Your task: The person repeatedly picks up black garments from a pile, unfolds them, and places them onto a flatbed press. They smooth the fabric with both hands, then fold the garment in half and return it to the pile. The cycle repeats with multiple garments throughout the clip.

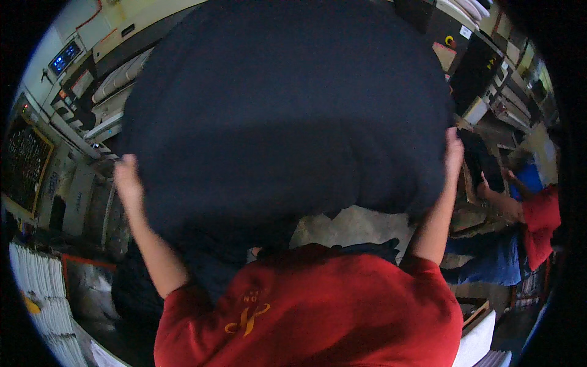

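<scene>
A large dark navy or black cloth (284, 101) is spread wide before me and fills the middle of the view. At its left edge, my left hand (128, 179) grips the fabric, thumb up. My right hand (454, 149) holds the opposite edge, a little higher in the picture. The cloth's lower border hangs in loose folds near my chest. Its upper part runs to the top of the frame and hides what lies behind it.
At right, a co-worker in a red shirt (541, 220) handles dark cloth. Machinery with a padded roller (121, 78) and a lit control panel (65, 57) stands upper left. Stacked white sheets (39, 275) are lower left. Dark fabric (202, 257) lies below the held cloth.
</scene>
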`<state>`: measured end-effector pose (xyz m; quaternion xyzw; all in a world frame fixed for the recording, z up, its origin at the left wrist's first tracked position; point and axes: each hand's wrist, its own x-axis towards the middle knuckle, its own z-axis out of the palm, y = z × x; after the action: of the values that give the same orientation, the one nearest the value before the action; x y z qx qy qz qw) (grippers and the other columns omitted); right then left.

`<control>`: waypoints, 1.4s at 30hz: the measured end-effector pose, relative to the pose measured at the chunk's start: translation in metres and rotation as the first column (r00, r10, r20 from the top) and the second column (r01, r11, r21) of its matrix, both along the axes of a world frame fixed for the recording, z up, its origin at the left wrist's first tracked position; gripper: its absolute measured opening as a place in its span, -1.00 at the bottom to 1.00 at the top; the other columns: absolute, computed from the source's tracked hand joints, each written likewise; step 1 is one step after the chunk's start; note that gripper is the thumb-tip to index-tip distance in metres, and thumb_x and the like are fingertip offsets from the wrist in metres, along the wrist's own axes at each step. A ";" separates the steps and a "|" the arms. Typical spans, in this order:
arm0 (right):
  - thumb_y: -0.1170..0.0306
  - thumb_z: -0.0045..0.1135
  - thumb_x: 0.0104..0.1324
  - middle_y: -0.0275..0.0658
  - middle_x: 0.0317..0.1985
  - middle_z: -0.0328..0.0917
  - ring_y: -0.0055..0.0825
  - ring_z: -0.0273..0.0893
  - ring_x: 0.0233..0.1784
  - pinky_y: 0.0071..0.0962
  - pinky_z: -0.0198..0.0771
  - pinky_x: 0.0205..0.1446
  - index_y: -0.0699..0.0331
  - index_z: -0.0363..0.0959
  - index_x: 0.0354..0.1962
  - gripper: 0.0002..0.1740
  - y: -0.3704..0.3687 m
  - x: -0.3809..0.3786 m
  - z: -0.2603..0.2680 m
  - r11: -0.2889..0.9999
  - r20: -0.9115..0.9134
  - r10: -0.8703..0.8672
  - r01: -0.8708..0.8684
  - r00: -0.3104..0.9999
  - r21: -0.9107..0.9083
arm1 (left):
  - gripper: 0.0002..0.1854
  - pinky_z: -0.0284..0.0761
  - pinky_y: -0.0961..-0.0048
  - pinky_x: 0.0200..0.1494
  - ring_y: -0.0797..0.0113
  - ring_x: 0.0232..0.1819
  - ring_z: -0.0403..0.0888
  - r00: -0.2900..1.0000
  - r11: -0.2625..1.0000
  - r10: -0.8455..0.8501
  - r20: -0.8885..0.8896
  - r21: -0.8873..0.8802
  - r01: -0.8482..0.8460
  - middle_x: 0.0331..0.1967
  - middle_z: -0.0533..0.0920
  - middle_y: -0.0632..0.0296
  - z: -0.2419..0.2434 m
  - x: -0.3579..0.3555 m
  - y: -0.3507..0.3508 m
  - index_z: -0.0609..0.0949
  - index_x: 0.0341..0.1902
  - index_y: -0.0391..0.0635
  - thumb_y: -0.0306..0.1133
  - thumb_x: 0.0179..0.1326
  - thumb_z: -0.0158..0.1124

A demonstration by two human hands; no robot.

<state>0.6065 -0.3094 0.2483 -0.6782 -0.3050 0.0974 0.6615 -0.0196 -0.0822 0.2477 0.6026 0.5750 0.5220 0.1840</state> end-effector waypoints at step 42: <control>0.12 -0.14 0.29 -0.31 -0.34 0.52 -0.59 0.41 -0.30 -0.58 0.28 -0.15 0.44 0.47 -0.27 -0.53 0.022 0.011 -0.209 0.980 -0.062 0.028 -0.040 0.998 -0.194 | -0.48 0.21 0.39 0.12 0.22 0.02 0.39 0.979 0.907 -0.140 0.147 -0.379 0.187 0.03 0.42 0.06 -0.164 0.069 0.035 0.31 0.11 -0.31 -0.11 0.25 -0.07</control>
<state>0.6173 -0.2869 0.0390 -0.7313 -0.2857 0.1581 0.5989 0.0499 -0.0473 0.0833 0.5685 0.6030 0.4138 0.3767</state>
